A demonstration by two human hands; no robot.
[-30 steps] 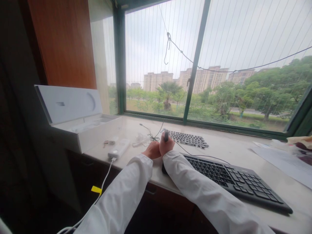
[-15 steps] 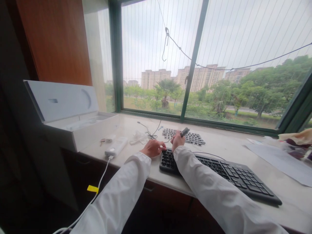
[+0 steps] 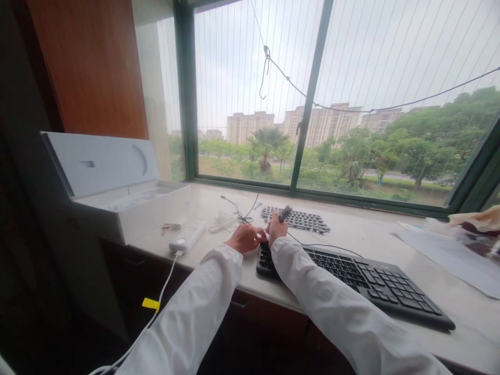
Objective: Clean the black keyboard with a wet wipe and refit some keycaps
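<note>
Gripping right hand (image 3: 276,228): closed round one dark handled object (image 3: 286,212), its top pointing up and right; the lower end is hidden.
Left hand (image 3: 246,238): fingertips drawn narrow, at the left end of the keyboard (image 3: 361,275); I cannot tell whether anything is between them.
Gap between hands: smaller than half a second ago, when the right hand stood farther right; a second ago they were together and the dark object was upright. Both seem busy with that same left end.
Keyboard: one, black, lying on the table (image 3: 385,239), partly behind the right sleeve.
Loose keycaps (image 3: 304,221): many, set out in rows just beyond the keyboard, too small to count.
Black cables: two seen, one bundled (image 3: 244,217), one thin (image 3: 326,246) behind the keyboard.
White device (image 3: 191,234): one, plugged to one white cable (image 3: 167,288) bearing one yellow tag (image 3: 150,303).
White box (image 3: 152,221): one, lid raised, at the table's left.
Papers (image 3: 455,258): at least one sheet, far right.
</note>
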